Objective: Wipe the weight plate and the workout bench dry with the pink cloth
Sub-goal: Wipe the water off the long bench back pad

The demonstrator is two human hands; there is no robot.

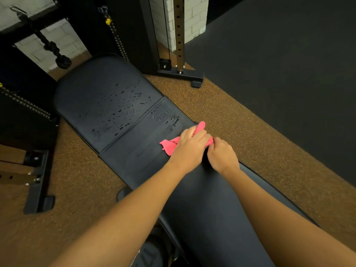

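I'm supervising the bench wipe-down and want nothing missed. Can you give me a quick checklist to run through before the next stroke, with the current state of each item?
1. Pink cloth in hand: ok; left hand and right hand both grip it, bunched.
2. Cloth touching the workout bench: ok, at its right edge.
3. Far pad dry: not ok; water droplets cover it.
4. Middle section dry: not ok; wet streaks remain just beyond the cloth.
5. Near section dry: ok, no drops visible.
6. Weight plate wiped: cannot tell, not in view.
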